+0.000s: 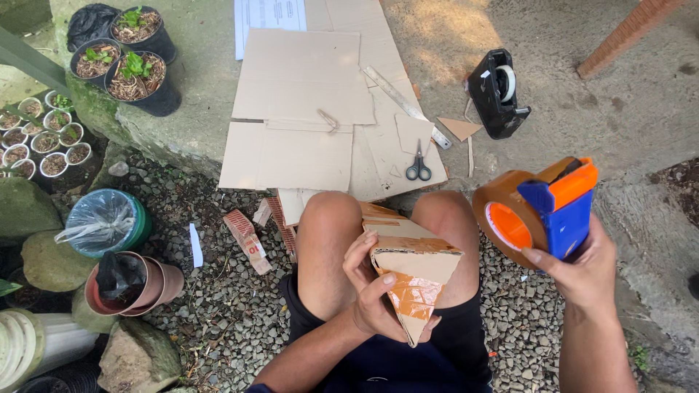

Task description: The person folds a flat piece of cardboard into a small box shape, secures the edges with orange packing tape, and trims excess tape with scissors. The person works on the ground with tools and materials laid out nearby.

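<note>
Grip: the left hand [375, 295] is clasping a triangular brown cardboard piece patched with brown packing tape [413, 280], fingers wrapped round its left edge and thumb pressing on the taped face. The piece is resting between the person's bare knees, point tilting downward, likely so the lap is bracing it while the taped side is facing up.

The right hand [582, 273] is gripping a blue and orange handheld tape dispenser loaded with a roll of brown tape [539, 211]. The hand is closing round the blue handle from below and holding the tool up, apart from the cardboard piece and off to its right. No tape strand is visibly running between roll and piece.

Outward: the person is sitting over grey gravel [233, 306]. Ahead of the knees, flattened brown cardboard sheets [298, 109] are lying on the concrete floor, within easy reach. On them, a pair of black-handled scissors [418, 167] and a long metal ruler [404, 105] are lying near each other. A black desktop tape dispenser with a white roll [497, 91] is sitting to the right, just beside a small triangular cardboard offcut [460, 128].

Far left: black plastic pots with green seedlings [131, 69], small white cups of soil [44, 138], a terracotta-coloured pot lying on its side [135, 280].
</note>
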